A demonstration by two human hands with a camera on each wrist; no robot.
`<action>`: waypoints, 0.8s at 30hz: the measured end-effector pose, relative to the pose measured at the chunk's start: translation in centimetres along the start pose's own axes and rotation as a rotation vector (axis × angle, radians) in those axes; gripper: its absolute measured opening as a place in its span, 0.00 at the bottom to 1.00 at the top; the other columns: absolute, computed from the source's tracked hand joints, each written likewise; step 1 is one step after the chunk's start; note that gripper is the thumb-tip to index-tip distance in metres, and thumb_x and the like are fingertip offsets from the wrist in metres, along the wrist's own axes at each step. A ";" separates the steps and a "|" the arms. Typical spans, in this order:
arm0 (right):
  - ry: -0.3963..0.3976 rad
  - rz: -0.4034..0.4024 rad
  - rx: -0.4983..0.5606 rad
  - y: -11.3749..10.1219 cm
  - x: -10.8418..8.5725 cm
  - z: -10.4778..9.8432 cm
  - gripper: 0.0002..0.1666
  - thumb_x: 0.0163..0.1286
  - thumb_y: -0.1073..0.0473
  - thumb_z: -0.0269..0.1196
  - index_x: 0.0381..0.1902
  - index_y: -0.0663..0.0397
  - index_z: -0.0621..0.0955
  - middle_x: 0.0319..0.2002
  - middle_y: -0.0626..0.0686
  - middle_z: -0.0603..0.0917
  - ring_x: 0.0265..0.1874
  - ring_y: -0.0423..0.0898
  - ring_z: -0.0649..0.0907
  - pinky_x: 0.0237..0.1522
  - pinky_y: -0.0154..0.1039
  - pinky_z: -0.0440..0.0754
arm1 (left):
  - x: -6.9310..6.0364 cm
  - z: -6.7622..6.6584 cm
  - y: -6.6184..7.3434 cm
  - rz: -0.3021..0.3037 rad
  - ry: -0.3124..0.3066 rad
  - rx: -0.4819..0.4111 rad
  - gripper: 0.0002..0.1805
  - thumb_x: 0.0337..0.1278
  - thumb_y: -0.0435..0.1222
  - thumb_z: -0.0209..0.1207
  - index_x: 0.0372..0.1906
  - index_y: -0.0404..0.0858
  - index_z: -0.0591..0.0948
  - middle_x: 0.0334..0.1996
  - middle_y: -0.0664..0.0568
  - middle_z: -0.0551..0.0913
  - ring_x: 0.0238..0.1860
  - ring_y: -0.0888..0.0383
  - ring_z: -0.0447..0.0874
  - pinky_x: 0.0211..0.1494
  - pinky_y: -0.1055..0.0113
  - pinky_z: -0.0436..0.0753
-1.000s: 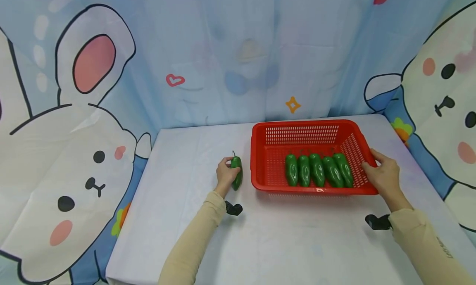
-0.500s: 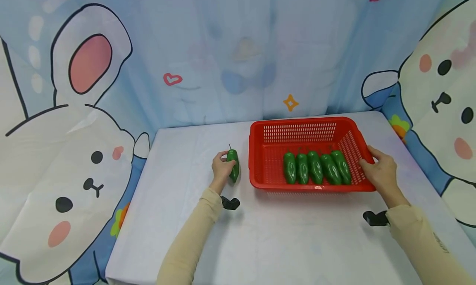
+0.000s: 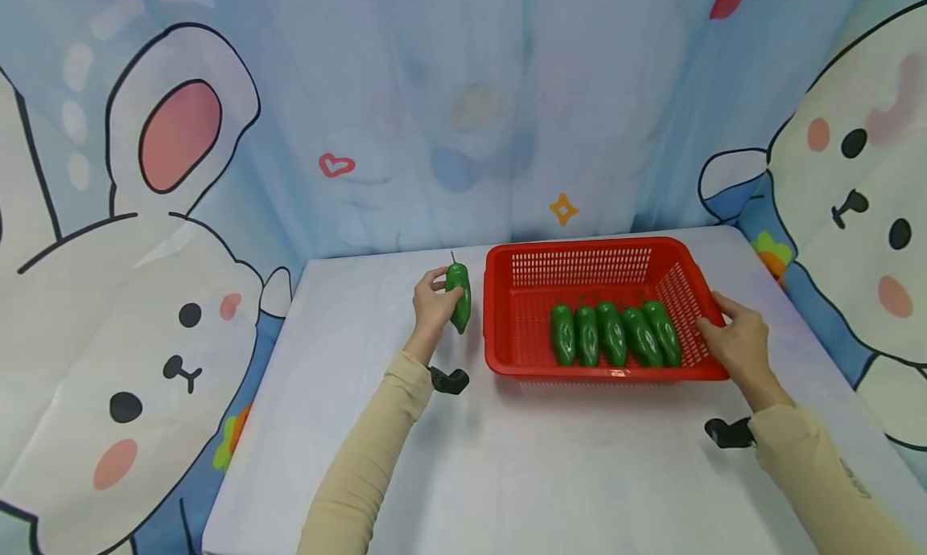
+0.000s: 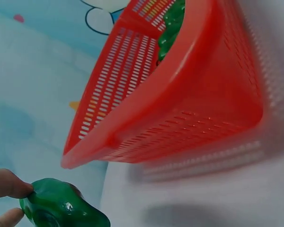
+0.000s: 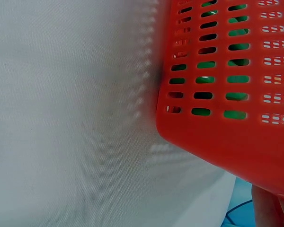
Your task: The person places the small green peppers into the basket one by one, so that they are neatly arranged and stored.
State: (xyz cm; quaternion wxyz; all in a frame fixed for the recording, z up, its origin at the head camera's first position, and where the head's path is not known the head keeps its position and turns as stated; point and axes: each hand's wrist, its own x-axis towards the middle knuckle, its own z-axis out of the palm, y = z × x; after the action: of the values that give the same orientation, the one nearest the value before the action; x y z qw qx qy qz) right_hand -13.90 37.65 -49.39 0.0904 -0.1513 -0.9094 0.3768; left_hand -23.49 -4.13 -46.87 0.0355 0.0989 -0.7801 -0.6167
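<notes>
Pinched between thumb and fingers of my left hand (image 3: 432, 304) is a green chili pepper (image 3: 459, 298), raised off the table with its stem up, just left of the basket. The left wrist view shows that pepper (image 4: 61, 205) below the basket's rim. A red plastic basket (image 3: 572, 372) with slotted walls stands on the table. Inside, several green peppers (image 3: 611, 335) lie side by side toward the right. My right hand (image 3: 740, 342) grips the basket's right rim, thumb on the inner side. In the right wrist view, green shows through the basket's slots (image 5: 236, 94).
The table (image 3: 565, 474) has a white cloth, and a patterned curtain (image 3: 405, 121) hangs behind it. Dark wrist-camera pieces (image 3: 449, 380) stick out beside both wrists, low over the cloth.
My left hand has lifted the pepper from near the cloth and moved it slightly farther back. The right hand keeps its hold on the rim, and the basket stays in place.
</notes>
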 end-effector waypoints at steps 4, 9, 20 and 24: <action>-0.005 0.010 -0.003 0.2 0.0 0.1 0.35 0.74 0.60 0.54 0.74 0.66 0.58 0.65 0.78 0.65 0.39 0.63 0.81 0.27 0.39 0.86 | 0.0 0.1 0.3 -0.004 -0.001 -0.007 0.26 0.54 0.28 0.63 0.61 0.40 0.79 0.49 0.39 0.79 0.47 0.44 0.83 0.48 0.55 0.85; 0.002 0.012 0.005 0.1 0.0 0.1 0.35 0.73 0.61 0.54 0.74 0.66 0.59 0.64 0.79 0.66 0.32 0.58 0.82 0.22 0.31 0.82 | -0.1 0.2 1.2 -0.004 -0.027 -0.030 0.25 0.56 0.30 0.64 0.61 0.41 0.79 0.50 0.38 0.78 0.48 0.44 0.82 0.50 0.55 0.84; 0.002 0.006 0.007 0.1 0.0 0.1 0.35 0.73 0.61 0.55 0.73 0.67 0.58 0.63 0.79 0.66 0.30 0.56 0.82 0.20 0.29 0.80 | -0.5 1.4 2.8 -0.049 -0.109 -0.105 0.25 0.58 0.30 0.63 0.62 0.41 0.78 0.51 0.39 0.78 0.49 0.45 0.82 0.50 0.58 0.85; -0.001 0.012 0.012 0.0 -0.1 0.1 0.35 0.74 0.61 0.54 0.74 0.66 0.58 0.64 0.79 0.66 0.32 0.58 0.82 0.21 0.29 0.81 | -0.7 2.1 3.1 -0.082 -0.175 -0.196 0.25 0.58 0.31 0.64 0.62 0.40 0.78 0.51 0.40 0.80 0.48 0.48 0.84 0.48 0.58 0.85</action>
State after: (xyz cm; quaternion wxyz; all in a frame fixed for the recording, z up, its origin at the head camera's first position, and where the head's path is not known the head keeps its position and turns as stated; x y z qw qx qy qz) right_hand -13.86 37.60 -49.49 0.0889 -0.1559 -0.9062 0.3828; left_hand -23.54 -1.32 -44.27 -0.0485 0.0726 -0.7116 -0.6971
